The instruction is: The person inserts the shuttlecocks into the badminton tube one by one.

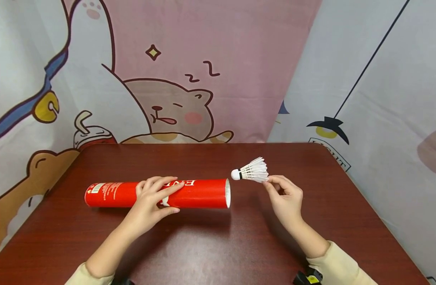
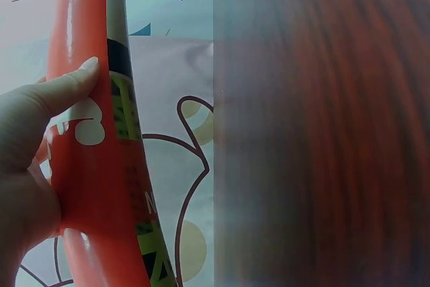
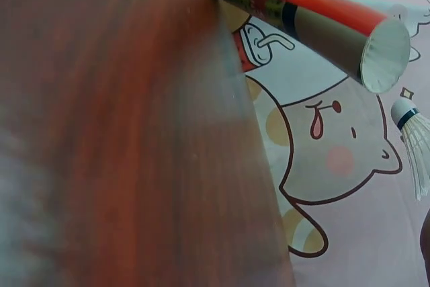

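My left hand [image 1: 150, 202] grips a red shuttlecock tube [image 1: 203, 194] around its middle, fingers over the top and thumb along the near side. The tube lies sideways, its open white-lined end [image 1: 227, 194] facing right. In the left wrist view the thumb [image 2: 74, 89] presses on the red wall. My right hand [image 1: 285, 198] pinches a white feather shuttlecock [image 1: 253, 170] by the rim of its skirt. Its rounded cork points left, just right of and slightly above the tube's opening, apart from it. The right wrist view shows the shuttlecock [image 3: 413, 142] at the right edge; that hand is mostly out of frame.
Both hands are over a dark reddish-brown table [image 1: 239, 245]. Behind it hangs a cloth [image 1: 246, 79] printed with cartoon animals. A black device with a yellow label [image 1: 312, 278] sits by the right sleeve.
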The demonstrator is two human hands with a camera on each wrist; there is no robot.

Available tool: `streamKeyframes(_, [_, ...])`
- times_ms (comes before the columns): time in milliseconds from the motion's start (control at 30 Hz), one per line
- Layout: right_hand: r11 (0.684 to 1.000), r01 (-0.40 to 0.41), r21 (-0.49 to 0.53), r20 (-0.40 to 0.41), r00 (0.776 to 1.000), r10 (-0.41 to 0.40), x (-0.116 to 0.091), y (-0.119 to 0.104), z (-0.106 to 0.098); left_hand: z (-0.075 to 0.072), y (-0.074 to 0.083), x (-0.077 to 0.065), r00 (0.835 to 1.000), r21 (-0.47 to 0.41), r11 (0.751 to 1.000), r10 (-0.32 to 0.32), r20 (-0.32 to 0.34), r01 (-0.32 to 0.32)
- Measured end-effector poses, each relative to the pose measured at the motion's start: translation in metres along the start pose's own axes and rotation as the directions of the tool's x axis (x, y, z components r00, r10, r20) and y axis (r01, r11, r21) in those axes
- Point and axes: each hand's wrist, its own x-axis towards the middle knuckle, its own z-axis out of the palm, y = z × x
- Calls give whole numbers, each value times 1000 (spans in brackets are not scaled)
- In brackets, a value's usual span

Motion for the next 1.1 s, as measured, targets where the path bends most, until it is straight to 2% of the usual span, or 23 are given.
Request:
streamKeyframes(200, [998,43,39,29,999,-44,-8,-4,-6,0,0,0,1000,-6,1000,-2,1,2])
streamKeyframes(533, [989,88,121,99,990,-100,-28,20,-5,0,0,0,1000,1,1000,-6,2,6])
streamKeyframes(833, [981,79,178,149,983,-106,-32,9,5,0,0,0,1000,-1,1000,0,-6,0])
streamKeyframes(1100, [976,46,214,235,967,-97,-40,2,12,-1,1,1,1000,-3,1000,5,-4,-5])
